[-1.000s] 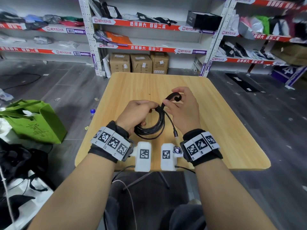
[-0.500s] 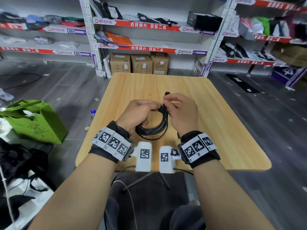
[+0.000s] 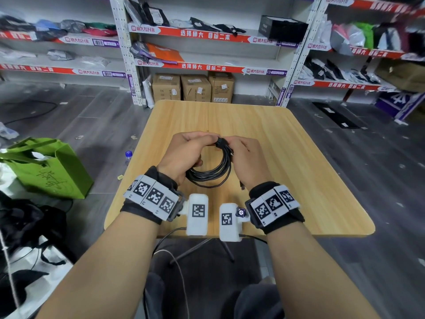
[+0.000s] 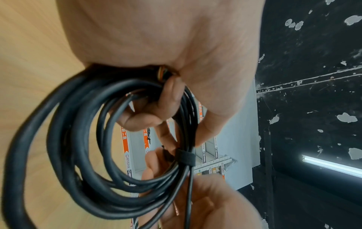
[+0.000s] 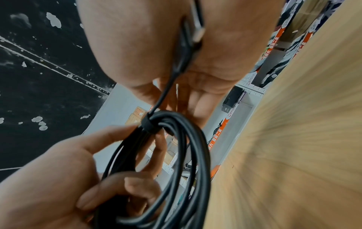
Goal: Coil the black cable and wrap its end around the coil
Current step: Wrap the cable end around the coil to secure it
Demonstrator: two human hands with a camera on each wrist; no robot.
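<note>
Coiled cable [image 3: 213, 173] (both hands [image 3: 181, 153]) mid-table [image 3: 299, 146]

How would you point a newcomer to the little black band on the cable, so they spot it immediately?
Start at the wooden table; above its near half both hands hold up a coil of black cable. At the coil's top, between the left hand and right hand, sits the black band. Unlike the round, glossy strands, it is flat, matte and runs crosswise, cinching them together.

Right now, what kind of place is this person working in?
Probably a stockroom or parcel depot: metal shelving holds bagged packages, and cardboard boxes are stacked on the floor behind the wooden table.
</note>
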